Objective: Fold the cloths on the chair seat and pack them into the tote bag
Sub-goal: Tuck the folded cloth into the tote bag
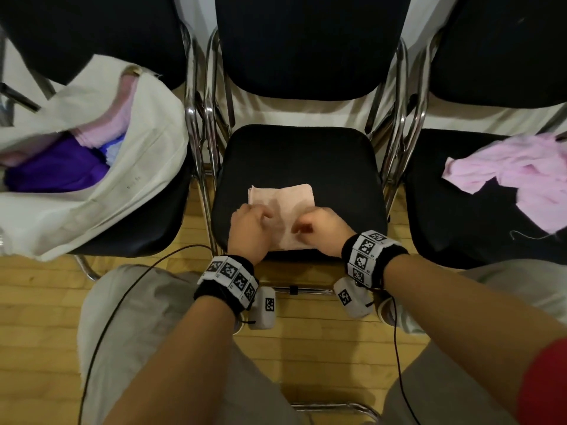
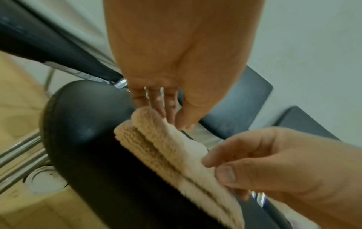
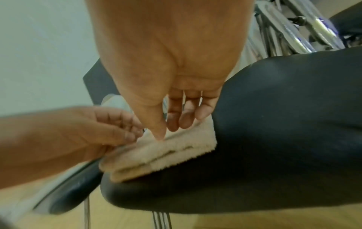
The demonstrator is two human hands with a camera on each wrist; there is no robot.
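- My left hand [image 1: 247, 223] and right hand [image 1: 322, 227] each pinch the folded beige towel's [image 1: 288, 199] near edge — a narrow grip.
- Lifting unevenly could spill the layers open off the chair seat [image 1: 300, 154].

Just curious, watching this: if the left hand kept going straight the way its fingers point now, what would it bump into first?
The left hand already pinches the beige cloth; going straight on, it would probably slide over the cloth and black chair seat towards the backrest, though depth is unclear.
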